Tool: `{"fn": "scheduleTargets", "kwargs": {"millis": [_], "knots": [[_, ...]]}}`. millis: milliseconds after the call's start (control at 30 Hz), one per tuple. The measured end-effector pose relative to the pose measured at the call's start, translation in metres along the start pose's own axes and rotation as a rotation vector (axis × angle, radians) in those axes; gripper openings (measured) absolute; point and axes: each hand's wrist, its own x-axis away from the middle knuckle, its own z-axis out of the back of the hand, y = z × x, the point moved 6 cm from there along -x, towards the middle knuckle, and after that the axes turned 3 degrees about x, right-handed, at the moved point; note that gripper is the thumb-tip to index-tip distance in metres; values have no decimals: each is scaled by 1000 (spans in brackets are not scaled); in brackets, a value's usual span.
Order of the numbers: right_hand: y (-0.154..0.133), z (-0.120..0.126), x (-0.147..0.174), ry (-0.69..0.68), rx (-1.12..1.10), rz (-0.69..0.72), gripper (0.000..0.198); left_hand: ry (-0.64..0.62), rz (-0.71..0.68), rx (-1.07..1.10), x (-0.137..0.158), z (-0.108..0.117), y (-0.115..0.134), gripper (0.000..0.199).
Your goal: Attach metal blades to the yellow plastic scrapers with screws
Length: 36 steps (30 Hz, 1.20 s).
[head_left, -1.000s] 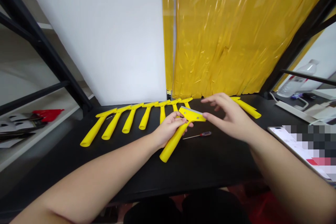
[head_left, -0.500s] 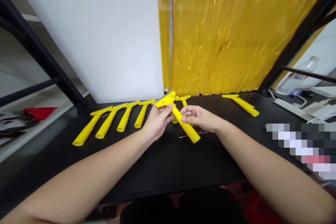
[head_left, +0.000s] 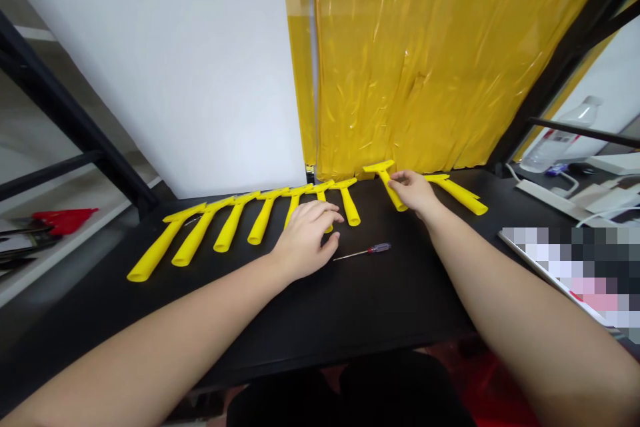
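Observation:
Near the back of the black table, my right hand (head_left: 416,193) has its fingers closed on the handle of a yellow scraper (head_left: 393,195), whose wide head points toward the back wall. My left hand (head_left: 309,235) is open, palm down, its fingers loosely apart in front of the row. It partly hides two scrapers behind it. Just right of it lies another scraper (head_left: 350,203). Several more yellow scrapers, including one at the far left (head_left: 156,250), line up with handles toward me. A small screwdriver (head_left: 379,248) with a purplish clear handle lies right of my left hand.
A paired-looking yellow scraper piece (head_left: 460,195) rests at the back right. White board (head_left: 210,67) and yellow plastic sheeting (head_left: 400,60) close off the back. At right stand a plastic bottle (head_left: 560,137) and a white power strip (head_left: 550,201). Black frame posts (head_left: 65,97) flank the table.
My left hand has let go of the scraper held in both hands and turned palm down. One scraper now lies in the row, and my right hand has moved right and back, gripping a scraper.

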Motion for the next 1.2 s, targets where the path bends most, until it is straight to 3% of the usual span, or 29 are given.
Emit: {"fn": "scheduleTargets", "kwargs": {"millis": [133, 300, 767, 1200], "knots": [[7, -14, -9, -7, 189, 8, 21, -134, 169, -207, 0, -10, -12, 39], [-5, -26, -4, -63, 293, 61, 22, -281, 340, -280, 3, -19, -26, 55], [-23, -40, 12, -210, 306, 172, 23, -330, 306, -291, 3, -20, -24, 54], [-21, -35, 10, -185, 330, 169, 16, -342, 320, -315, 4, -18, -24, 54]]}}
